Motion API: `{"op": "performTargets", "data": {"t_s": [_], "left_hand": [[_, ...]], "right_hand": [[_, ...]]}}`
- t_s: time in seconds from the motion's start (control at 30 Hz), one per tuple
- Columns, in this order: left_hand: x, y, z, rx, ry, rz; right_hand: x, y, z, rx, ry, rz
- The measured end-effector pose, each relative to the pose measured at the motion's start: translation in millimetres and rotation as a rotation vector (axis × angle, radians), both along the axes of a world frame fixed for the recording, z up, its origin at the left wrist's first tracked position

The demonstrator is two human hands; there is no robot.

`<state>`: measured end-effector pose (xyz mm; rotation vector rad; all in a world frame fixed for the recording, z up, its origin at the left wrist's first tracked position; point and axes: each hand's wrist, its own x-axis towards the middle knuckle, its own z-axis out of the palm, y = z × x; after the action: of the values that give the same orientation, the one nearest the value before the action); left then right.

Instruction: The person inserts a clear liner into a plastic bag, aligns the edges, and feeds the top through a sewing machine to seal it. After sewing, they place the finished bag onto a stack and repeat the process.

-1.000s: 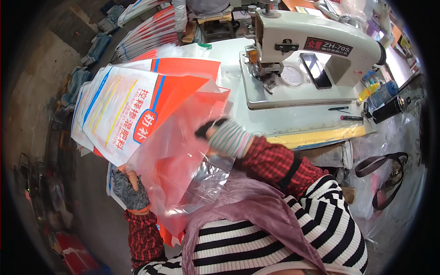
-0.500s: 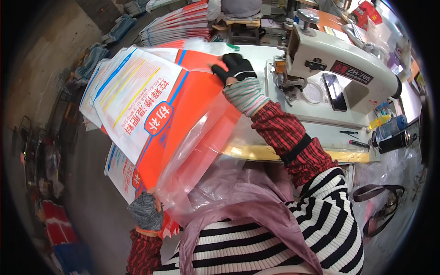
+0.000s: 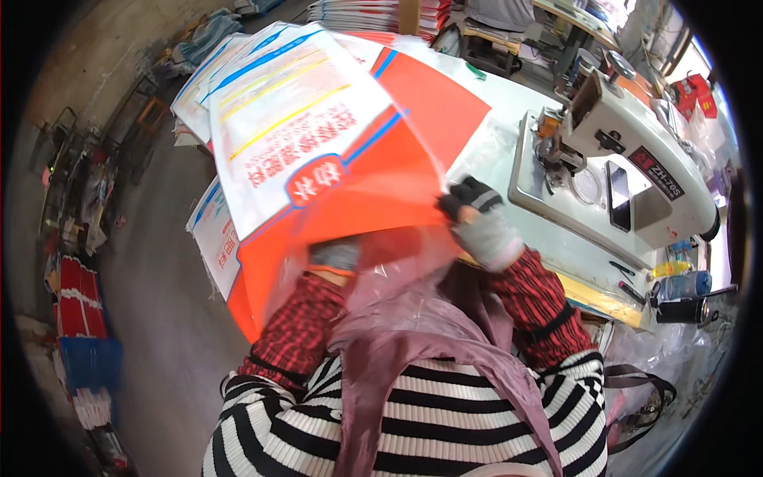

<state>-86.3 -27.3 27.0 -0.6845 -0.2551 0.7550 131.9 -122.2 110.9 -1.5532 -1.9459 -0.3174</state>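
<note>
Orange-and-white printed woven sack [image 3: 318,151], a big flat bag with a slick plastic sheen, is lifted over the left end of the white bench [image 3: 509,103], its long axis running from near left up toward the far right, so it slopes away from the person. A clear, crinkly plastic liner [image 3: 397,270] hangs from its near edge. The right hand [image 3: 477,219], in a grey knit glove with black fingertips, sits at the sack's right edge, fingers curled closed and pinching that edge. The left hand [image 3: 338,256], also grey-gloved, lies under the sack's near edge behind the film; whether it is gripping or only propping I cannot tell. Both hands are at the near end, the right being the plainer hold. To the right stands a white industrial sewing machine [image 3: 628,175]; more printed sacks [image 3: 207,234] lie stacked at left below.
</note>
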Motion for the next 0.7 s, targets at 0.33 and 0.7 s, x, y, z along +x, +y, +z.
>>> {"op": "performTargets", "data": {"t_s": [0.33,0.7], "left_hand": [[-215.5,66.4,62.6,1.145,1.086,-0.006],[-166.8,22.8,152.9,0.720,2.474,0.660]], "right_hand": [[-8.4,-12.9,-16.5,-0.111,0.095,0.011],[-6.1,-26.1,-8.1,-0.116,0.141,-0.048]]}}
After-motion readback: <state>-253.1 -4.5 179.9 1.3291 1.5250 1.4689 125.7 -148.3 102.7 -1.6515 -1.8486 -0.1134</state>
